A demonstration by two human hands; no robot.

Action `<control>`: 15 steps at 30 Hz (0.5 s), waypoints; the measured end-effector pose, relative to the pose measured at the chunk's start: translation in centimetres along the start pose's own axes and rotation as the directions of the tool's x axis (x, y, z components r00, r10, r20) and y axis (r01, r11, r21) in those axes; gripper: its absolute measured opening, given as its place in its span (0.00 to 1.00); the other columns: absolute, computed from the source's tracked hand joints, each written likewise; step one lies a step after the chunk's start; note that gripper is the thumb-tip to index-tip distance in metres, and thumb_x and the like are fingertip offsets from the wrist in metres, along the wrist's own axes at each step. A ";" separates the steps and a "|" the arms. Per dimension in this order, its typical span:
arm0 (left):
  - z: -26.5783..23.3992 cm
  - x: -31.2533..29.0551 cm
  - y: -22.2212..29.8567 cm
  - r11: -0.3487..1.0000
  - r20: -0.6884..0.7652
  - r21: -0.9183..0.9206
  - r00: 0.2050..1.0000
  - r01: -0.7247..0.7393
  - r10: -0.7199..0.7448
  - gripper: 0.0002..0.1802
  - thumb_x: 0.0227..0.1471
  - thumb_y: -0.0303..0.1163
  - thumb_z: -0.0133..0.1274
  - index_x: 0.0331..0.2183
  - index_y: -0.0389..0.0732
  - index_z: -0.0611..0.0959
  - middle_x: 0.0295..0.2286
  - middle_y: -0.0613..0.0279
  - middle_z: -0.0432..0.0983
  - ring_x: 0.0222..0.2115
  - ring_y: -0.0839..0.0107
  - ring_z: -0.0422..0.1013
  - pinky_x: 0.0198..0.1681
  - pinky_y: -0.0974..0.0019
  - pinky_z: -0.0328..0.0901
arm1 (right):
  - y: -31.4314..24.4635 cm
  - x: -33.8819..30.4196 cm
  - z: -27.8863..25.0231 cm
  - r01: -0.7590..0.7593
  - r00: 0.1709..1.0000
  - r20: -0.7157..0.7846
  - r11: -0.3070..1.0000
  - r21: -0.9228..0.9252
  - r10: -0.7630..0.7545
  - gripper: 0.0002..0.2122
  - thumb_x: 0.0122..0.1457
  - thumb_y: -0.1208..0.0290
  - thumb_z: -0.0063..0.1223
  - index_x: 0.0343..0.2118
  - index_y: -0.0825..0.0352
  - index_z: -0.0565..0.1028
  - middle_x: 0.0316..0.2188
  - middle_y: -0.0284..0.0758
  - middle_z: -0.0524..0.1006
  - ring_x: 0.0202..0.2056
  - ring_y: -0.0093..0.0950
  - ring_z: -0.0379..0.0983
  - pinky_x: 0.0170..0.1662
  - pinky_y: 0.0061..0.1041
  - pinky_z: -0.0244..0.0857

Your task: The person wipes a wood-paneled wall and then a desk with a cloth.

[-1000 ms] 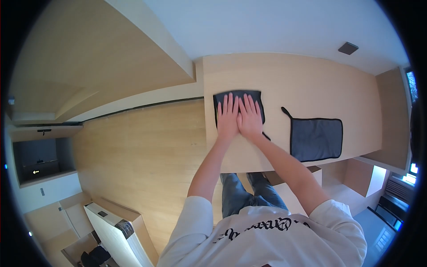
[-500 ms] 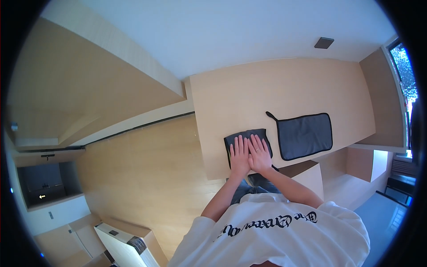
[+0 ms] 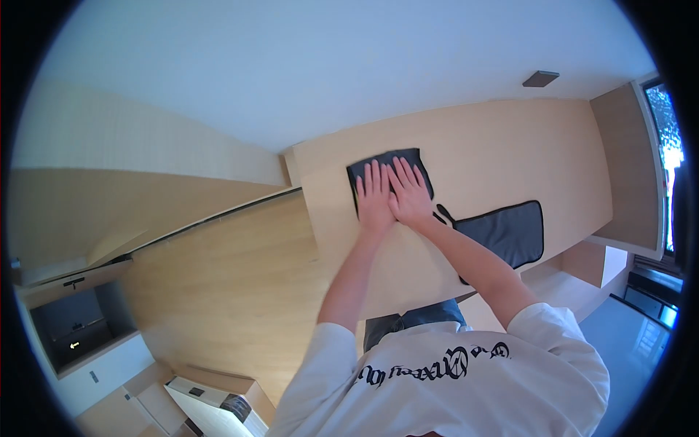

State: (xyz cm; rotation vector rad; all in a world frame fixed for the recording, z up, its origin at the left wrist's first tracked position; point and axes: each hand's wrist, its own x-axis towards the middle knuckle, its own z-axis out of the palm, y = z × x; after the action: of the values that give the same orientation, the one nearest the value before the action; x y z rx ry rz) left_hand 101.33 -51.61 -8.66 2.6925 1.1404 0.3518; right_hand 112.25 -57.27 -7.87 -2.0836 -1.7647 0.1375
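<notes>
A dark grey cloth (image 3: pixel 384 159) with black edging lies folded on the light wood tabletop (image 3: pixel 510 153), towards its far left part. My left hand (image 3: pixel 374 200) rests flat on it, fingers stretched forward. Beside it, my right hand (image 3: pixel 409 193) presses on the same cloth with fingers spread, its thumb side meeting the left hand. Both palms cover much of the cloth. A second grey cloth (image 3: pixel 510 231), with a black loop at one corner, lies spread out to the right; my right forearm hides part of it.
A white wall (image 3: pixel 328 65) with a small dark fitting (image 3: pixel 541 79) rises behind the tabletop. Wood panelling stands at the right, next to a window (image 3: pixel 664 116). Wood flooring (image 3: pixel 226 269) extends to the left, with a white boxy piece (image 3: pixel 207 404) at the lower left.
Both hands have moved forward and slightly left across the tabletop, and the folded cloth has moved with them. The spread cloth is now partly behind my right forearm.
</notes>
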 end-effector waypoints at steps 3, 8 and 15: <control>-0.3 4.2 -2.7 0.995 0.023 0.045 0.996 -0.087 0.086 0.38 0.51 0.40 0.44 0.62 0.37 0.59 0.63 0.49 0.50 0.65 0.55 0.44 0.65 0.48 0.40 | 0.5 4.3 1.3 -0.045 0.999 -0.025 0.998 -0.040 0.044 0.30 0.55 0.63 0.41 0.61 0.68 0.60 0.64 0.45 0.56 0.66 0.39 0.47 0.67 0.43 0.40; 0.6 8.2 -3.2 0.997 -0.016 0.075 1.000 -0.025 0.026 0.38 0.51 0.39 0.44 0.62 0.36 0.59 0.63 0.50 0.50 0.65 0.57 0.45 0.65 0.48 0.40 | 2.9 8.6 1.9 0.026 0.999 -0.047 1.000 0.005 -0.025 0.28 0.55 0.62 0.41 0.59 0.70 0.63 0.63 0.46 0.58 0.65 0.39 0.49 0.66 0.44 0.41; 1.3 7.5 -2.3 0.991 -0.070 0.133 0.997 -0.009 0.018 0.36 0.53 0.42 0.43 0.62 0.42 0.60 0.64 0.53 0.49 0.65 0.56 0.44 0.65 0.46 0.41 | 4.0 7.9 1.8 0.097 0.993 -0.070 0.993 0.067 -0.092 0.28 0.53 0.64 0.45 0.58 0.71 0.64 0.60 0.48 0.61 0.64 0.41 0.51 0.66 0.44 0.43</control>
State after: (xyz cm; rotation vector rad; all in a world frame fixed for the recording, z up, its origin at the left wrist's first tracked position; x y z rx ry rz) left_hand 105.15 -44.72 -9.45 2.8244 1.2063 0.3905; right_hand 116.92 -49.70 -9.53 -1.9294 -1.7886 0.1008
